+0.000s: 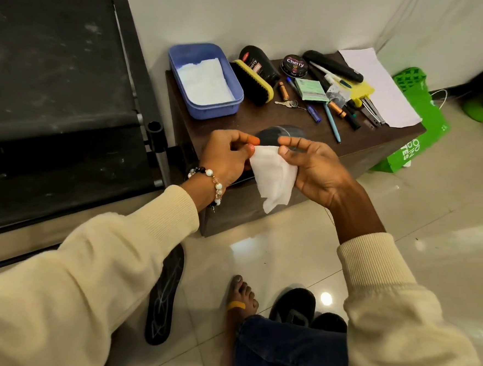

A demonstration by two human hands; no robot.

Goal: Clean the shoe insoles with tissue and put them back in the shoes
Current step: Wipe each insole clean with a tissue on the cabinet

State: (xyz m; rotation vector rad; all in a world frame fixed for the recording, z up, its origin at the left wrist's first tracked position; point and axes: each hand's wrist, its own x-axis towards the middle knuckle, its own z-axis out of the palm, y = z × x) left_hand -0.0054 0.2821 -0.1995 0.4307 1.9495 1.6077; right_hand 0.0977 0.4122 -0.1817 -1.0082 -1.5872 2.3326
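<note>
Glossy pale floor tiles (403, 222) spread wide to the right and toward the viewer, while a dark bench (55, 84) closes off the left side and a white wall stands behind the low brown table (267, 121). Over the table's near edge hangs the tissue (272, 176) — white, soft, creased, its lower corner drooping free. The left hand (225, 156) pinches its upper left corner between thumb and finger; the right hand (313, 167) grips the upper right edge with curled fingers. Just behind the fingertips a dark insole (283, 134) rests on the table's near edge. A second black insole (165, 294) lies on the floor beside the bench, and black shoes (294, 305) sit near a bare foot (240, 300). Along the table's far left corner stands a blue tub (174, 63) — more tissue inside.
</note>
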